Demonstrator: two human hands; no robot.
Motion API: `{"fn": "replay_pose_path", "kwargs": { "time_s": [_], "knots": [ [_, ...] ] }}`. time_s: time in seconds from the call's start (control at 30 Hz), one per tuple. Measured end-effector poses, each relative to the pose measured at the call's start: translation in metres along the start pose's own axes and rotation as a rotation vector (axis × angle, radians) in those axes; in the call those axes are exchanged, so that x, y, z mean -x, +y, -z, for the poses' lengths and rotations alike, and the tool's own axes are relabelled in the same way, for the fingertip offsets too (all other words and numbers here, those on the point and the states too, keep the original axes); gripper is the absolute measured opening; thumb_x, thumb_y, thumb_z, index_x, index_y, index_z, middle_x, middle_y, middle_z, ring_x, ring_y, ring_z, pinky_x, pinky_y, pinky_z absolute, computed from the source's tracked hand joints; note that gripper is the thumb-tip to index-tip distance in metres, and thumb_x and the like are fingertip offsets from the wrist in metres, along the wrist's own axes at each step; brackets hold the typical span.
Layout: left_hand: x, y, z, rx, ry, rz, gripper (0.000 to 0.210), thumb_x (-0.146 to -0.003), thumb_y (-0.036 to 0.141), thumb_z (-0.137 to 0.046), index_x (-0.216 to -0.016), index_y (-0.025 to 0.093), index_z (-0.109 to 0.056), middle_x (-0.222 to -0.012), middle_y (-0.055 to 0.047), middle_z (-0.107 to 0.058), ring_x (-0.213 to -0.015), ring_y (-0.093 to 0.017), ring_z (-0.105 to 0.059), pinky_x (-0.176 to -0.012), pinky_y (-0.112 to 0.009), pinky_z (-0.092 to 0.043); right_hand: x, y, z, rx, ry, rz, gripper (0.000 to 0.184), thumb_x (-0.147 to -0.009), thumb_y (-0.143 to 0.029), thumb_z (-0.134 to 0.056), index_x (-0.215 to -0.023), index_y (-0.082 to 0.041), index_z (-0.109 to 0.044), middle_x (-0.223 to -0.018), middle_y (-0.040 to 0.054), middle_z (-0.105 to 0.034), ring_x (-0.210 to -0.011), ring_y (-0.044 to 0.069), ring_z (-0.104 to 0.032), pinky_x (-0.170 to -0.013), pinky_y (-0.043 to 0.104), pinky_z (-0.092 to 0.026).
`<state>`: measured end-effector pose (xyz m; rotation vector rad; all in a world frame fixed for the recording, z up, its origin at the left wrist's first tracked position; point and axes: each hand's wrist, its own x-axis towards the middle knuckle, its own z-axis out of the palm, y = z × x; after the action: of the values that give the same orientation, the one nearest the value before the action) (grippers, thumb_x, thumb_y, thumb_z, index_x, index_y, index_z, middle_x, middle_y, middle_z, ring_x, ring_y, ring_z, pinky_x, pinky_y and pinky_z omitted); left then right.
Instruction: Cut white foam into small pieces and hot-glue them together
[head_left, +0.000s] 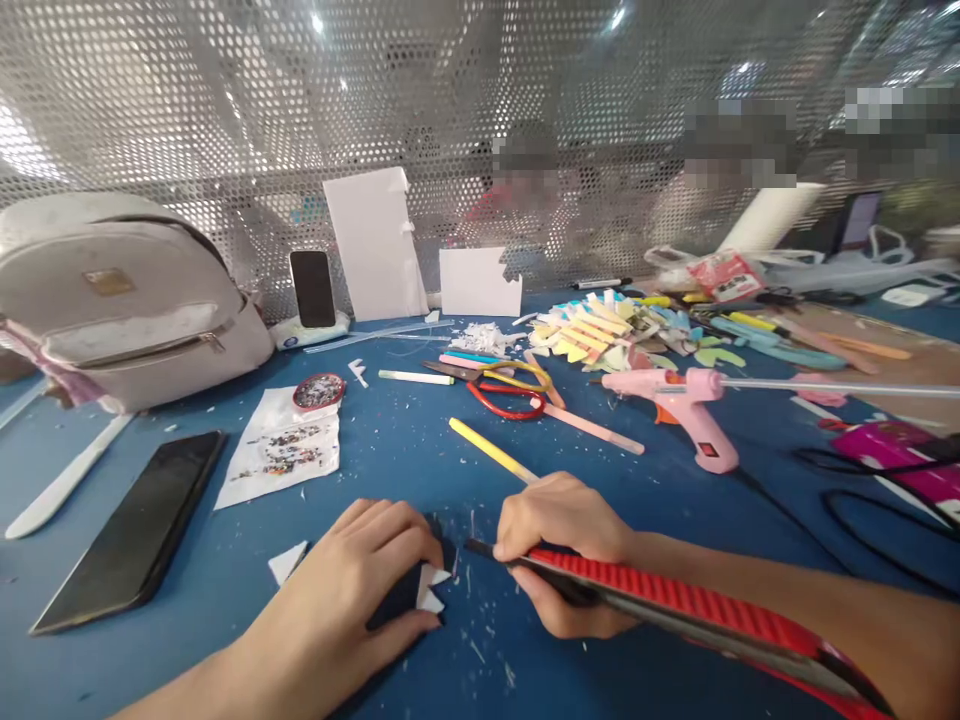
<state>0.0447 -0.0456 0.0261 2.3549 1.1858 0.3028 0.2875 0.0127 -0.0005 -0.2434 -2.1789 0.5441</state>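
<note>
My left hand (356,575) rests on the blue table, its fingers and thumb curled around a small white piece of board (429,588) with a pointed, notched edge. Most of that piece is hidden by the fingers. My right hand (566,550) grips a red utility knife (660,590) with a ribbed back. The knife's narrow dark tip (480,547) points left, a little apart from the white piece. White scraps lie on the table between both hands. Another white triangular offcut (286,563) sits beside my left wrist. Just beyond my right hand lies a yellow stick (491,448).
Red-and-yellow scissors (517,390) and a pink glue gun (675,400) with a trailing cord lie ahead. Colored scraps (600,330) are heaped behind them. At left are a black phone (131,530), a paper with beads (289,450) and a backpack (127,300). A perforated metal screen (262,120) stands behind.
</note>
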Motion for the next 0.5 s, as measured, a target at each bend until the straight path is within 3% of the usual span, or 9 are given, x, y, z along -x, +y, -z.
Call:
{"fn": "replay_pose_path", "kwargs": {
  "time_s": [0.1,0.2,0.3,0.37,0.5],
  "knots": [
    [0.014,-0.013,0.008,-0.106,0.145,-0.002,0.014,-0.093,0.026,-0.055,-0.106,0.029,-0.055,-0.12,-0.001,-0.058,-0.112,-0.022,-0.054,-0.096,-0.04,-0.047,0.001,0.001,-0.001,-0.001,-0.011,-0.009,0.012,-0.078,-0.017,-0.055,-0.09,-0.019,-0.056,-0.063,-0.0026,-0.06,-0.049,0.01,-0.056,-0.05,0.021,-0.043],
    [0.033,-0.041,0.021,-0.286,0.368,0.058,0.02,-0.095,0.035,-0.051,-0.114,0.028,-0.052,-0.136,-0.005,-0.05,-0.123,-0.026,-0.052,-0.1,-0.045,-0.047,0.002,0.002,-0.001,0.015,-0.018,-0.01,0.012,-0.078,-0.016,-0.054,-0.09,-0.019,-0.056,-0.062,-0.0034,-0.06,-0.049,0.01,-0.056,-0.05,0.021,-0.043],
    [0.053,-0.074,0.031,-0.635,0.546,0.157,0.026,-0.096,0.037,-0.044,-0.116,0.021,-0.051,-0.14,-0.015,-0.045,-0.126,-0.037,-0.051,-0.106,-0.062,-0.039,0.002,0.002,-0.002,0.048,-0.028,0.013,0.012,-0.079,-0.016,-0.053,-0.09,-0.02,-0.054,-0.063,-0.0038,-0.06,-0.05,0.009,-0.056,-0.05,0.021,-0.042],
    [0.064,-0.092,0.032,-0.745,0.516,0.2,0.028,-0.097,0.037,-0.04,-0.115,0.017,-0.048,-0.142,-0.021,-0.041,-0.127,-0.042,-0.05,-0.103,-0.065,-0.041,0.001,0.0,-0.003,0.07,-0.056,0.049,0.012,-0.08,-0.017,-0.052,-0.091,-0.02,-0.053,-0.063,-0.0038,-0.06,-0.049,0.009,-0.056,-0.049,0.021,-0.041],
    [0.078,-0.108,0.028,-0.753,0.511,0.229,0.03,-0.1,0.038,-0.027,-0.114,0.019,-0.045,-0.137,-0.021,-0.045,-0.133,-0.04,-0.046,-0.096,-0.063,-0.051,0.0,-0.003,-0.003,0.11,-0.097,0.091,0.013,-0.079,-0.016,-0.05,-0.091,-0.02,-0.052,-0.063,-0.0042,-0.06,-0.047,0.009,-0.055,-0.048,0.022,-0.039]
  ]
}}
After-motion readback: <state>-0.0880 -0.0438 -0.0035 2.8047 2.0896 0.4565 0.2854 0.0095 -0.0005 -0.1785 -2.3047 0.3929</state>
